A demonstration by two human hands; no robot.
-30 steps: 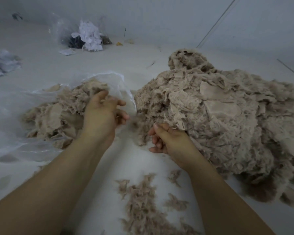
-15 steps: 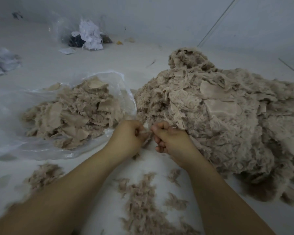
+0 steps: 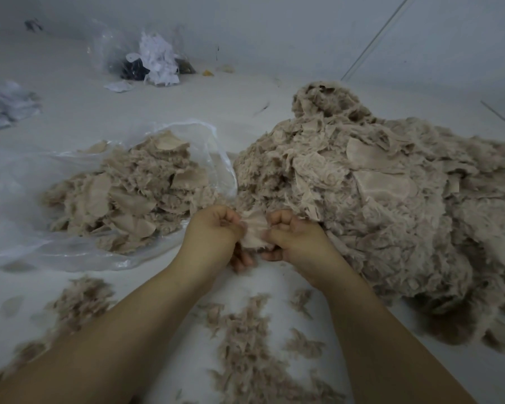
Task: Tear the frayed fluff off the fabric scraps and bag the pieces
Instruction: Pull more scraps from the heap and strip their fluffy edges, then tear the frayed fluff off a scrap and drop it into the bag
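A small beige fabric scrap (image 3: 252, 231) is stretched between my two hands at the middle of the view. My left hand (image 3: 213, 234) pinches its left edge and my right hand (image 3: 295, 237) pinches its right edge. A big heap of frayed beige scraps (image 3: 391, 193) rises just right of my hands. On the left lies a clear plastic bag (image 3: 213, 141), open toward me, with a pile of bagged pieces (image 3: 129, 193) inside. Torn-off fluff (image 3: 245, 339) is scattered on the white floor between my forearms.
More fluff (image 3: 76, 301) lies at the lower left. Far back sits a clear bag of white and dark scraps (image 3: 155, 59). A grey bundle (image 3: 6, 103) lies at the left edge. A wall rises behind the heap.
My left hand came back from the bag and met my right hand at the heap's edge. Both hands now pull a scrap taut between them.
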